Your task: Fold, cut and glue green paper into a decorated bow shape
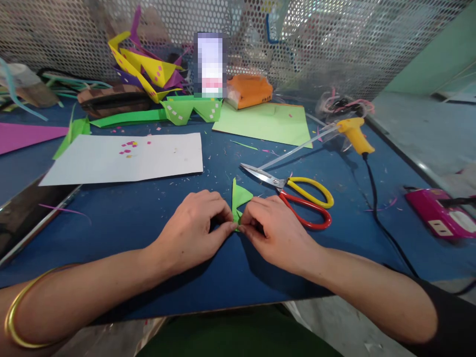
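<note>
From the head view, a small folded piece of green paper (241,195) stands up from between the fingertips of the two hands, just above the near edge of the blue bench (122,218). Its lower end is pinched; its upper part, a narrow upright strip with a pointed flap leaning right, rises beyond the fingers.

The left hand (199,228) has its thumb and forefinger closed on the paper's lower left side, the other fingers curled. The right hand (280,230) grips the lower right side the same way, so the thumb tips nearly meet. Just beyond the right hand lie scissors (278,183) with one yellow and one red handle, blades pointing left. Left of the paper, a white sheet (163,153) carries pink and yellow scraps.

The upright screen (210,64) at the back is pixelated and unreadable. The orange packet (253,90) beside it bears dark marks too small to read.
</note>
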`<state>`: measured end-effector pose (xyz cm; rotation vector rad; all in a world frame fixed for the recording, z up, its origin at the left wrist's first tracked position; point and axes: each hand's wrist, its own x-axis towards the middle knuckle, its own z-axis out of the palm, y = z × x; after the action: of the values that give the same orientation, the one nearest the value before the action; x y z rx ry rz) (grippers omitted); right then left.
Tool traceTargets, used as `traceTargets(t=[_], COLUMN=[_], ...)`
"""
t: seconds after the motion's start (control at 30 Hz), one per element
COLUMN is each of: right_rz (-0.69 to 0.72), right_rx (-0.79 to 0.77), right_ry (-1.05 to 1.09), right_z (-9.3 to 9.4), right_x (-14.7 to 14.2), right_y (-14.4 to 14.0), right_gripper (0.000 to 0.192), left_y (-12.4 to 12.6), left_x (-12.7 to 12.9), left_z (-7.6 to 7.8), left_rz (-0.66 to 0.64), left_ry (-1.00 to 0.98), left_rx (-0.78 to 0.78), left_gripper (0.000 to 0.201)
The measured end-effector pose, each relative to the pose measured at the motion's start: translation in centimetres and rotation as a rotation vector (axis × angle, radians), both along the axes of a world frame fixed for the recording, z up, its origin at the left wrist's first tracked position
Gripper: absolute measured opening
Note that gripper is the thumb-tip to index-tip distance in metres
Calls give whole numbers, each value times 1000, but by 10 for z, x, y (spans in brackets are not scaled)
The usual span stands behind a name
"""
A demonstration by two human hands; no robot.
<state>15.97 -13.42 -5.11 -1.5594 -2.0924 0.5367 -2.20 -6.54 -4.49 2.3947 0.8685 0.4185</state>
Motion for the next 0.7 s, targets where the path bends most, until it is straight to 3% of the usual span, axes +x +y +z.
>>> traceTargets(t=[0.3, 0.57, 0.7], right_rz=[2, 13, 22], right_rx=[-10, 29, 22], right_ry=[-18, 7, 5], right_z=[-2, -2, -2], right_x=[1, 1, 2], right_y=[1, 0, -1], right_gripper=[15, 18, 17], left_y=[-3, -20, -29], left_x=[-1, -19, -18], left_z=[-1, 1, 2], left_rz=[11, -305, -334], left_ry=[26, 65, 118], left_rx=[117, 653, 670], left_gripper=[6, 21, 21])
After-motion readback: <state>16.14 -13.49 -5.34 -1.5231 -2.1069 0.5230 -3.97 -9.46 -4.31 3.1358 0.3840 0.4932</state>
